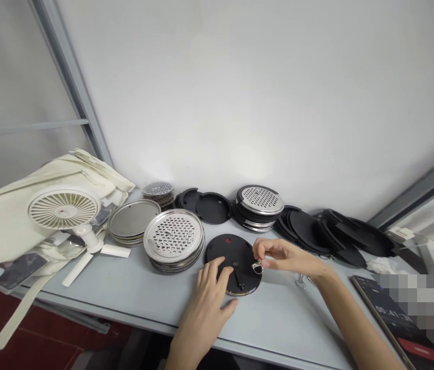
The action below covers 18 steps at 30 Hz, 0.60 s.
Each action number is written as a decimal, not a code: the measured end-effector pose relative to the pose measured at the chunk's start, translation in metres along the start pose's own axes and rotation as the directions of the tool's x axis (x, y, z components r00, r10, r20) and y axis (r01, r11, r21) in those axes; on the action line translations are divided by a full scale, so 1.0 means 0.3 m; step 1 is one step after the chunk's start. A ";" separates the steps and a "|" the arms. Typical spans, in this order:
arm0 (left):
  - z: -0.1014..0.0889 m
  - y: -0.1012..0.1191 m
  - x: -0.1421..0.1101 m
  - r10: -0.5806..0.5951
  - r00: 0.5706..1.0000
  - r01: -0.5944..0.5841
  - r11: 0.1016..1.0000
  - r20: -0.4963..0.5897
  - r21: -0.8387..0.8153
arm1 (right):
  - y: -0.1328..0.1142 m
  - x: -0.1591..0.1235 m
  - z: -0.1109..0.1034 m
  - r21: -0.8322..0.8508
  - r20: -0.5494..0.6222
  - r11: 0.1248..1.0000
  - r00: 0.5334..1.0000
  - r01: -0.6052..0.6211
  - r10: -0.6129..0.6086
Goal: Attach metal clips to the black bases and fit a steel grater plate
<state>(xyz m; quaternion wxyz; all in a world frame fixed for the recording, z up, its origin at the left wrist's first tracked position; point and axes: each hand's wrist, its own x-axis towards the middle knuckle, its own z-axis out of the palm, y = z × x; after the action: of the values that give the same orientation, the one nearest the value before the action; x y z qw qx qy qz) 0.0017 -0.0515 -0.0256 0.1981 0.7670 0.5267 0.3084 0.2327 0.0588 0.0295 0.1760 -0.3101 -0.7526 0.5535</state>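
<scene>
A round black disc lies on the grey table, with a red spot near its far edge and a narrow raised bar across its near part. My left hand rests over its near left side, fingers spread and the fingertips on the disc. Above the right edge, my right hand pinches a small shiny metal ring between thumb and fingers. Left of the disc stands a stack of round metal grater plates with perforated tops. More small metal wire pieces lie under my right wrist.
Plain metal discs are stacked farther left, beside a white fan and a cream bag. Along the wall sit black round trays, another grater stack and black lids. A phone lies at right.
</scene>
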 end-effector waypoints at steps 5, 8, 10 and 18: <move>0.002 -0.029 -0.022 0.009 0.999 -0.006 0.996 -0.032 0.085 | 0.013 -0.026 -0.029 -0.023 0.098 0.991 0.986 -0.132 0.134; 0.005 -0.021 -0.032 -0.025 0.997 0.033 0.995 -0.079 0.093 | 0.026 -0.042 -0.042 -0.054 0.161 0.976 0.963 -0.209 0.215; 0.017 -0.016 -0.033 -0.052 0.993 0.063 0.992 -0.109 0.105 | 0.034 -0.045 -0.047 -0.069 0.125 0.973 0.966 -0.221 0.228; 0.045 0.012 -0.037 -0.089 0.988 0.106 0.986 -0.128 0.127 | 0.044 -0.029 -0.039 -0.085 -0.040 0.970 0.973 -0.229 0.227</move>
<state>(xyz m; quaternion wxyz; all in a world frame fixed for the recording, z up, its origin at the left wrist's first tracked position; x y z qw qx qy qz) 0.0106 -0.0629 -0.0362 0.1288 0.7315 0.5942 0.3087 0.2498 0.0641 0.0216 0.1086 -0.4104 -0.7331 0.5313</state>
